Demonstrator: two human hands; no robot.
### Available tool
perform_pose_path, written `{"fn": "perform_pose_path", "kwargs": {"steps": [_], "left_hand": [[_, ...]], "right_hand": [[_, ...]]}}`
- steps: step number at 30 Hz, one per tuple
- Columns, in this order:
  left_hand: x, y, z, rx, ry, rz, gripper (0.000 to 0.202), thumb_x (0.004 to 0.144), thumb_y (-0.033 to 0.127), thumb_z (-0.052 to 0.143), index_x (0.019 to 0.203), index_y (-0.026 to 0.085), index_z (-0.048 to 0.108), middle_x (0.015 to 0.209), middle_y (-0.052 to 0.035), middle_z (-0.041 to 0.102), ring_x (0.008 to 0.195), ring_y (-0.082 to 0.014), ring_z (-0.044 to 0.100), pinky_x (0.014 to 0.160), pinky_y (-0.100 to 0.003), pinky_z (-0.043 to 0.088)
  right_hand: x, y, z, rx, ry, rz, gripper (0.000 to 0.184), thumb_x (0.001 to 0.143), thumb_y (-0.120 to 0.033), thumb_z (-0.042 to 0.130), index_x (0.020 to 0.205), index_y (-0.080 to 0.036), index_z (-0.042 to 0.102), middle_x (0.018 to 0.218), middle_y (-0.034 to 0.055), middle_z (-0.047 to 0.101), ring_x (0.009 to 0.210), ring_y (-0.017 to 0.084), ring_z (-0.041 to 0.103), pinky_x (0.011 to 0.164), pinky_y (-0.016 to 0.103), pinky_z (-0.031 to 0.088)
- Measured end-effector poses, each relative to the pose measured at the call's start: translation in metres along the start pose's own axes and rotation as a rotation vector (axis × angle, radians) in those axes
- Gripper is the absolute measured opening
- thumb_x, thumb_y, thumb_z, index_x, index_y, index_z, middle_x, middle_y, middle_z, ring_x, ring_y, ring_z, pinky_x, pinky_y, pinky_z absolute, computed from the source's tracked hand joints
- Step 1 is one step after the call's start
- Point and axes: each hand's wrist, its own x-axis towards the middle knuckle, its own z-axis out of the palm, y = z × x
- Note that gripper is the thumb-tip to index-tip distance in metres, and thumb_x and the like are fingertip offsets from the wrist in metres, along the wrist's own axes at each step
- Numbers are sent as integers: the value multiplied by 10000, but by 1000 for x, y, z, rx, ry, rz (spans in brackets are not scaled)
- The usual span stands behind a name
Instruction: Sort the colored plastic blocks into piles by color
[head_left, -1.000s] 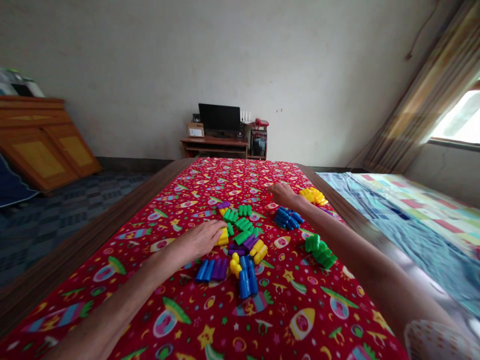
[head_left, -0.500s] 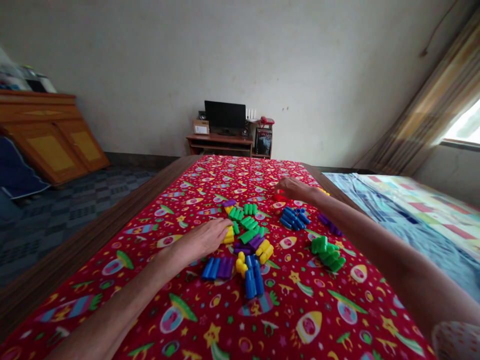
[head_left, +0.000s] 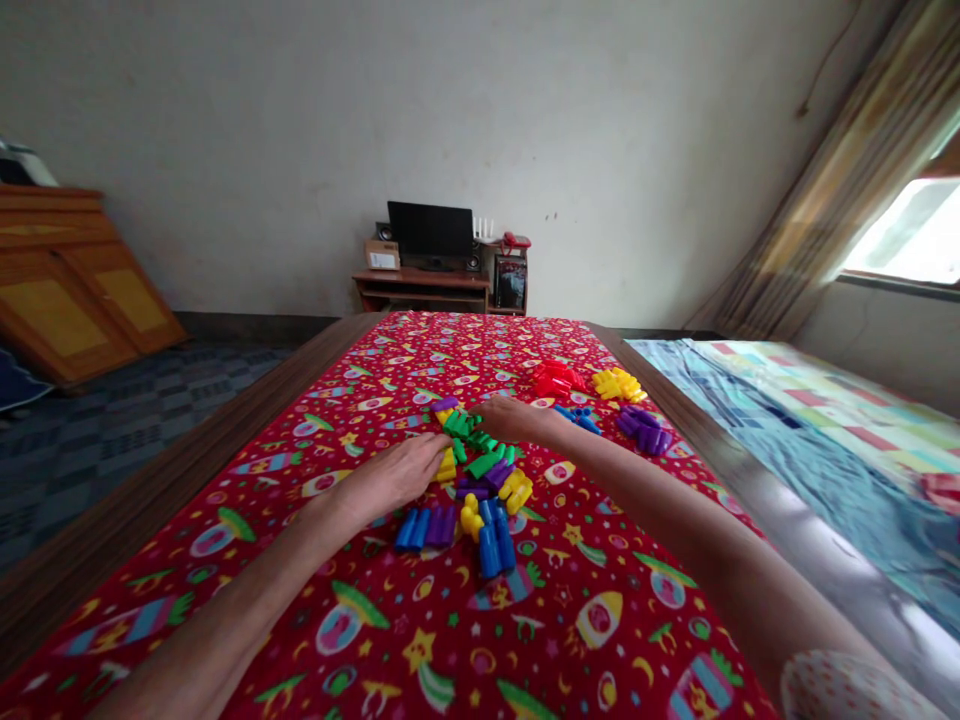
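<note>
My left hand (head_left: 409,468) rests at the left of a mixed heap of plastic toy blocks, its fingers bent together against a yellow block (head_left: 446,466). Over the heap's far side is my right hand (head_left: 511,418), fingers curled down among green blocks (head_left: 486,462); its fingertips are partly hidden, so what they grip is unclear. Nearer to me in the heap lie purple blocks (head_left: 474,489), yellow blocks (head_left: 516,490) and upright-looking blue blocks (head_left: 495,540). A row of blue and purple blocks (head_left: 425,527) sits below my left hand.
To the right are single-colour piles: red blocks (head_left: 556,378), yellow blocks (head_left: 619,385), purple blocks (head_left: 645,430), and blue blocks (head_left: 581,419) partly behind my right arm. A red patterned cloth (head_left: 345,625) covers the table. Beyond stands a desk with a monitor (head_left: 430,232); a bed (head_left: 795,400) is at right.
My right hand has moved left from the red pile to the green blocks in the mixed heap. My left hand stays by the yellow block. The view has turned slightly right.
</note>
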Motion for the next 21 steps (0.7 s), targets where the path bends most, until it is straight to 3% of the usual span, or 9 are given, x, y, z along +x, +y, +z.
{"fn": "perform_pose_path", "kwargs": {"steps": [5, 11, 16, 21], "left_hand": [[0, -3, 0, 0, -8, 8, 364, 930, 181, 332, 1180, 170, 596, 1101, -95, 682, 1023, -206, 641, 959, -325, 465], [1, -3, 0, -3, -15, 14, 386, 941, 190, 293, 1183, 164, 594, 1077, -94, 689, 998, -205, 646, 957, -338, 470], [3, -9, 5, -43, -12, 18, 378, 926, 194, 319, 1179, 153, 597, 1069, -107, 688, 984, -215, 648, 943, -344, 478], [2, -2, 0, -66, 8, 10, 363, 933, 219, 311, 1140, 175, 606, 1035, -96, 690, 934, -211, 660, 889, -340, 500]], "right_hand": [[-5, 1, -1, 208, 87, 155, 412, 775, -10, 539, 1155, -123, 653, 1111, 119, 686, 973, 176, 606, 846, 253, 457], [-33, 17, -18, 427, 227, 389, 367, 727, -18, 501, 1011, -114, 713, 857, 66, 712, 713, 124, 585, 639, 203, 395], [-51, 18, -18, 504, 223, 399, 307, 691, -41, 526, 913, -110, 727, 747, 17, 665, 654, 106, 534, 597, 196, 342], [-63, 5, -15, 556, 109, 247, 208, 708, -61, 543, 841, -113, 694, 694, -2, 609, 628, 93, 482, 577, 197, 308]]}}
